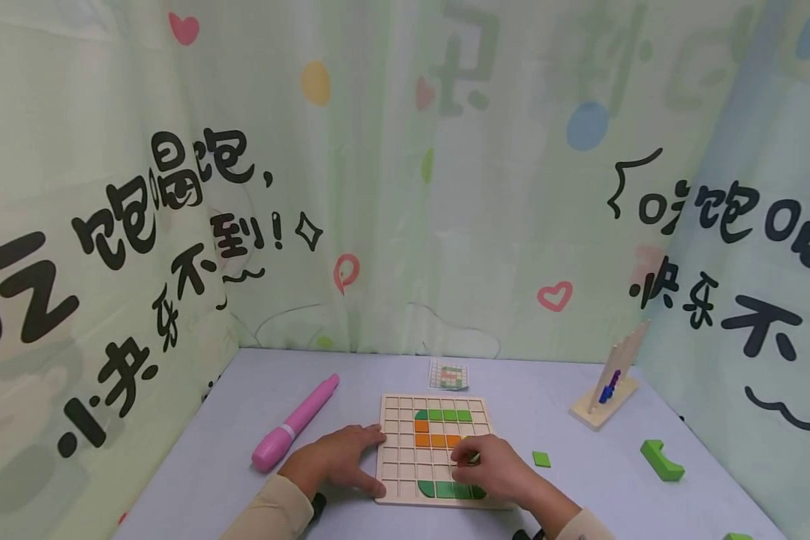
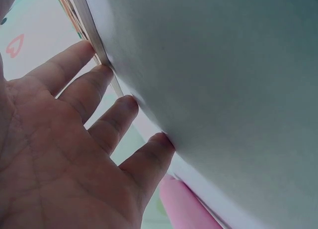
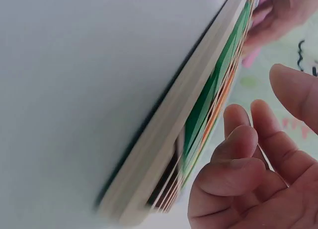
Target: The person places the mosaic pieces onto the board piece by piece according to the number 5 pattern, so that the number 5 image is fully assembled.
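A wooden grid board [image 1: 397,472] lies flat on the table, with green tiles [image 1: 449,415] along an upper row, orange tiles [image 1: 439,441] below them and darker green tiles [image 1: 454,490] near its front edge. My left hand [image 1: 340,459] rests at the board's left side, fingers straight against its edge [image 2: 87,20] and thumb at the front left corner. Over the board's right part is my right hand [image 1: 491,469], its fingers loosely bent. A bit of green shows between thumb and fingers in the head view; the right wrist view shows the thumb apart with nothing gripped.
Left of the board lies a pink club-shaped object [image 1: 295,424]. Behind it is a small printed pattern card [image 1: 448,375]. To the right are a loose green tile [image 1: 541,459], a green notched block [image 1: 661,460] and a wooden stand [image 1: 614,379] with blue and purple pieces.
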`<state>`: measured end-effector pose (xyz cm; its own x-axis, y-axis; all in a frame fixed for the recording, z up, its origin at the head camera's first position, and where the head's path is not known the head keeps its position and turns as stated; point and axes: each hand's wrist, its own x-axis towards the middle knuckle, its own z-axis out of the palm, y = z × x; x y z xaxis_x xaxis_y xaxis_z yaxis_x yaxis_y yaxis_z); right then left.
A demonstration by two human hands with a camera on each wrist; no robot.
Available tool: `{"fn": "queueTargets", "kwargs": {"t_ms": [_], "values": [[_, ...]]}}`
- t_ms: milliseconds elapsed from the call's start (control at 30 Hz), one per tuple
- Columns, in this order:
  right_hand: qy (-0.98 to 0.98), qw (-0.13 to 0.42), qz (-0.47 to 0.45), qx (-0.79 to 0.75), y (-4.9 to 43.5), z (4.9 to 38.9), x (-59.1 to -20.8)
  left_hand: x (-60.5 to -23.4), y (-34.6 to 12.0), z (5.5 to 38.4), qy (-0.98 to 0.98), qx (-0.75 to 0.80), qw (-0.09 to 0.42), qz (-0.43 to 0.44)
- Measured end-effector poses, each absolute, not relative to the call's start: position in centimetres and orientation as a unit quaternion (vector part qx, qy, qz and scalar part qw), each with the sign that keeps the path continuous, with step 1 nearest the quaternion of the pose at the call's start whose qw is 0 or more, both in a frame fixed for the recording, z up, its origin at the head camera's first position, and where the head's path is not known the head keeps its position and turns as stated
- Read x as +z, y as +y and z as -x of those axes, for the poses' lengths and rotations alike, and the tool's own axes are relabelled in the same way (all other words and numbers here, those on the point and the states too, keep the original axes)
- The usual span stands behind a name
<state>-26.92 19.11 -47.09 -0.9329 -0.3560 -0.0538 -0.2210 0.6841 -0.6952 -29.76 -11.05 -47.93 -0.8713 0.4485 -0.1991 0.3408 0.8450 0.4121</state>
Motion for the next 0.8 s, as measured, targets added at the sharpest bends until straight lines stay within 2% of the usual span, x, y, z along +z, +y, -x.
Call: {"fn": "queueTargets", "kwargs": {"t_ms": [467,800], "values": [[0.933,0.051,-0.009,-0.357,25.1,28.0,-47.2,-47.8,-11.0,29.6,0.948,0.188,0.141,-0.214],[0.941,0.037,-0.018,-0.336,28.8,28.9,-47.0,-47.9,-10.9,29.6,0.948,0.187,0.138,-0.216]]}}
